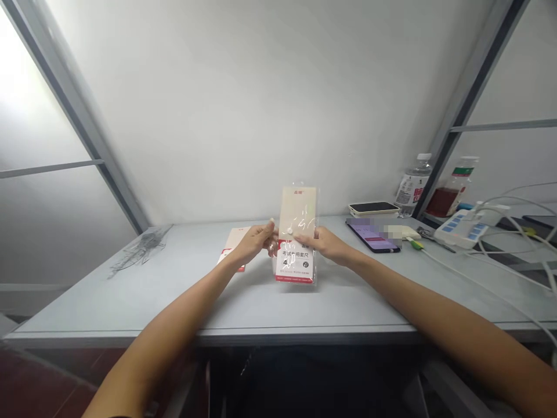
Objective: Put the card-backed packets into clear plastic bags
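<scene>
Both my hands hold a clear plastic packet (296, 235) upright above the grey table (130, 296). The packet has a beige card inside, printed text and a red strip at the bottom. My left hand (253, 242) pinches its left edge at mid height. My right hand (324, 244) grips its right edge, with the thumb across the front. A second similar packet (232, 244) lies flat on the table behind my left hand, partly hidden by it.
A lit phone (373, 235) lies to the right, with a dark device on a white base (373, 208) behind it. Two bottles (412, 184) stand at the back right. A power strip (462, 227) and white cables (491, 278) cover the right side. Crumpled clear plastic (139, 249) lies at the left.
</scene>
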Available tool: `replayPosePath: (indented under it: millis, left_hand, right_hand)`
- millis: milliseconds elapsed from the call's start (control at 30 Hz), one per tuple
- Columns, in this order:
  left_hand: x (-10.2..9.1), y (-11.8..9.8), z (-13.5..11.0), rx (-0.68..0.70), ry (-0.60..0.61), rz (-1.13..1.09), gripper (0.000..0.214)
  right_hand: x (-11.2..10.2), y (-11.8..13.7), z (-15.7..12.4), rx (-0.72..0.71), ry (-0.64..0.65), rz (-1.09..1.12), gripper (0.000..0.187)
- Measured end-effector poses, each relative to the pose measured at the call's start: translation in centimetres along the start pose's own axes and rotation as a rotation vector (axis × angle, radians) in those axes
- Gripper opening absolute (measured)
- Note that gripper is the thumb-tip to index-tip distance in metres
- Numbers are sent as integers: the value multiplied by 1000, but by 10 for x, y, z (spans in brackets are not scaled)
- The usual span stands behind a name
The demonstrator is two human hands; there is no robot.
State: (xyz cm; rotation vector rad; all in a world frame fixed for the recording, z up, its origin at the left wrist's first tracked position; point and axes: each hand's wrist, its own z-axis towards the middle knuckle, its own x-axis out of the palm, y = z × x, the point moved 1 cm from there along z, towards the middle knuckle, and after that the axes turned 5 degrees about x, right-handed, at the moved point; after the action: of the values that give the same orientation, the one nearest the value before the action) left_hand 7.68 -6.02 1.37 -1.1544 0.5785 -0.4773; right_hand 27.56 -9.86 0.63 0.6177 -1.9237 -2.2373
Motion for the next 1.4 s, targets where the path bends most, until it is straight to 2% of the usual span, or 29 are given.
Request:
replayPosePath:
  millis: [200, 367, 600, 833, 1067, 1400]
  left_hand:
    - [-1, 3, 0, 32, 0, 6, 53]
    - [2, 0, -2, -9, 0, 82, 39]
    - [4, 0, -2, -49, -23, 157, 37]
    - [10, -2, -4, -42, 15, 113, 33]
    - [10, 1, -3, -53, 62, 102, 32]
    - [9, -1, -3, -58, 84, 76, 26]
  right_hand:
    - [1, 2, -1, 1, 15, -10, 42]
    - [2, 1, 0, -12, 49, -9, 42]
    - [4, -1, 0, -29, 129, -51, 43]
    - [3, -4, 0, -20, 161, -77, 40]
    - [6, -6, 0, -78, 216, -111, 38]
    - [6, -7, -1, -73, 224, -117, 40]
